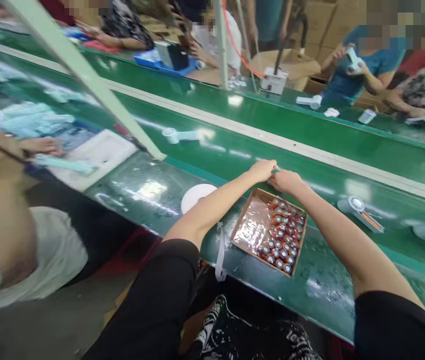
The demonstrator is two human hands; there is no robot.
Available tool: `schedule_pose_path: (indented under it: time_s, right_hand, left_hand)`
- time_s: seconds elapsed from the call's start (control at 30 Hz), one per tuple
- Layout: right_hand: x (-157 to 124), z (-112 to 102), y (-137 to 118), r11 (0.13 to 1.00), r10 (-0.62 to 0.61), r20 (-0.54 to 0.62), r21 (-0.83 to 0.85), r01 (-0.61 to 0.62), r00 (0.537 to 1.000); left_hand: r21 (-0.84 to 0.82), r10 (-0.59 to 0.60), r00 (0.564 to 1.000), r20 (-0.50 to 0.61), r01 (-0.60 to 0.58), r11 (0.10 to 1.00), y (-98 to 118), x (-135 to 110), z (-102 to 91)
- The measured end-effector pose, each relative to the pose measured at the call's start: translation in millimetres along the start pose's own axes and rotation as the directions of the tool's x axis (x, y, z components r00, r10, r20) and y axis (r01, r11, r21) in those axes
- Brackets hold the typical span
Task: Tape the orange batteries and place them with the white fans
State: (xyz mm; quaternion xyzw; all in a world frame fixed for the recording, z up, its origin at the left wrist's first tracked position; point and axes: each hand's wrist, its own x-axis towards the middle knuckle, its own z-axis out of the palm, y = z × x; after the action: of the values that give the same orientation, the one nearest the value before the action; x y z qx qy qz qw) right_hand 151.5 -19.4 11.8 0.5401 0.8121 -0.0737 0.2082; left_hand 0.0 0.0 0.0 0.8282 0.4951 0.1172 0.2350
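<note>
My left hand (264,170) and my right hand (286,181) are close together over the near edge of the green conveyor belt (231,155). Both have fingers curled in around a small thing that they mostly hide; just a pale bit and a touch of orange show between them. Right below, on the dark green bench, lies a shallow cardboard box (235,239). Its right side is filled with several small cylinders (279,231) with orange-red sides and pale round ends, while clear plastic covers its left part. Beside my left forearm lies a white disc (196,192), partly covered.
Grey handheld fan bodies (358,206) lie on the belt to the right, and a pale blue one (178,135) to the left. A slanted pale post (95,90) rises at left. A white tray (103,155) stands near a neighbour. Co-workers sit across the line.
</note>
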Motion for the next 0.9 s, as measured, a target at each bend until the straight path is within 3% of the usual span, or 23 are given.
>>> schedule_pose_path:
  time_s: [0.07,0.13,0.23,0.27,0.33,0.4,0.47,0.53,0.6,0.67,0.7,0.73,0.8,0.87,0.9]
  right_hand:
    - [-2.8,-7.1,1.7,0.998,-0.065,0.001,-0.017,0.065,0.998]
    - [-7.8,-9.5,6.0,0.995,-0.092,-0.031,-0.028,0.091,0.995]
    - [-23.7,-1.6,15.2,0.999,-0.046,-0.125,-0.018,0.044,0.991]
    - [-31.0,2.3,16.8,1.0,-0.006,-0.188,0.013,0.009,0.982]
    - [-47.5,7.8,13.5,0.991,0.063,-0.353,0.134,-0.016,0.934]
    - [-65.1,7.4,-0.2,0.952,0.091,-0.492,0.297,0.069,0.866]
    - [-84.0,1.5,-23.1,0.861,0.067,-0.512,0.464,0.21,0.856]
    - [-105.5,-5.3,-51.2,0.711,-0.03,-0.419,0.629,0.314,0.908]
    - [-128.8,-7.3,-79.8,0.538,-0.203,-0.289,0.765,0.354,0.935]
    - [-151.5,-1.3,-106.2,0.374,-0.386,-0.193,0.861,0.344,0.902]
    - [-161.8,4.5,-118.1,0.305,-0.462,-0.165,0.893,0.33,0.872]
    - [-171.1,11.5,-129.1,0.252,-0.534,-0.146,0.913,0.322,0.833]
    - [-186.3,26.7,-146.8,0.245,-0.67,-0.116,0.898,0.365,0.733]
    - [-194.7,38.2,-155.7,0.385,-0.752,-0.046,0.779,0.495,0.658]
    - [-195.4,41.2,-155.6,0.464,-0.766,-0.002,0.69,0.555,0.643]
  left_hand:
    - [-0.006,0.006,0.997,-0.078,-0.007,1.0,-8.8,-35.6,-17.4]
    - [0.005,0.006,0.992,-0.126,-0.005,1.0,-25.3,-86.2,-26.0]
    - [-0.002,-0.02,0.989,-0.15,0.02,1.0,-71.0,-189.2,-18.1]
    - [0.05,-0.023,0.995,-0.093,0.027,0.998,-89.2,-223.6,-12.3]
    - [0.15,-0.1,0.994,-0.042,0.105,0.983,-121.6,-279.2,-1.0]
    - [0.206,-0.154,0.987,-0.036,0.158,0.966,-139.0,-309.2,7.3]
    - [0.217,-0.128,0.984,-0.127,0.153,0.964,-135.8,-314.9,11.3]
    - [0.224,-0.011,0.944,-0.33,0.09,0.97,-113.7,-306.3,10.8]
    - [0.259,0.152,0.823,-0.548,-0.006,0.966,-81.7,-295.2,6.9]
    - [0.289,0.28,0.697,-0.661,-0.109,0.951,-52.4,-287.4,2.0]
    - [0.28,0.306,0.66,-0.686,-0.149,0.948,-41.9,-284.5,0.1]
    - [0.239,0.295,0.647,-0.703,-0.176,0.955,-35.0,-281.7,-1.1]
    - [0.026,0.141,0.678,-0.721,-0.176,0.984,-30.6,-275.9,-0.6]
    - [-0.304,-0.121,0.723,-0.68,-0.128,0.944,-33.8,-270.9,3.3]
    - [-0.458,-0.248,0.734,-0.632,-0.096,0.884,-35.9,-269.6,6.2]
